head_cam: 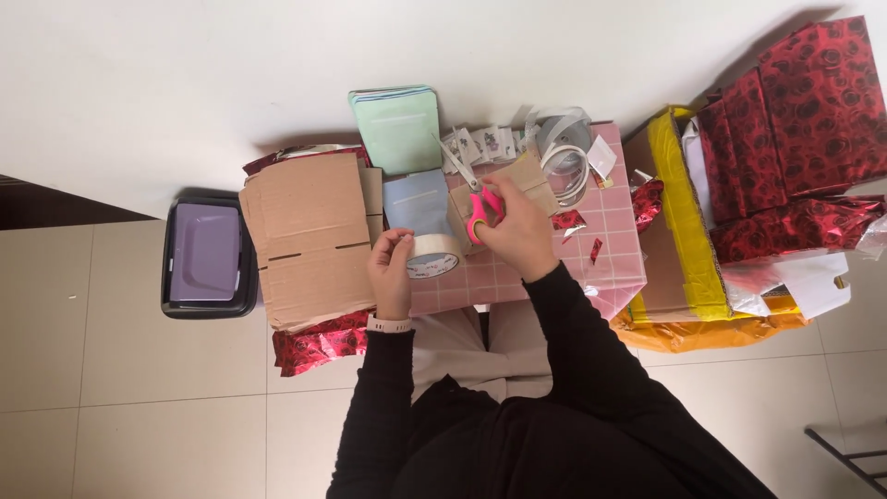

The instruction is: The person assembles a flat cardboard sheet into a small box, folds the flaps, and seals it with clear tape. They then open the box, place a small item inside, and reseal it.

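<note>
We work over the pink gridded table (pixel 610 249), flattened cardboard (pixel 309 240) lying at its left edge. Our left hand (pixel 391 268) pinches the tape roll (pixel 432 256); just to its right, our right hand (pixel 517 231) closes around pink-handled scissors (pixel 478 205), blades pointing away toward the wall.

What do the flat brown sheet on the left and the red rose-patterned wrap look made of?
The flat brown sheet looks like matte corrugated cardboard: dull tan face, cut slots and fold lines. The red rose-patterned wrap looks like glossy foil or metallised paper: bright glints and sharp crinkles, though which of the two I cannot tell.
</note>
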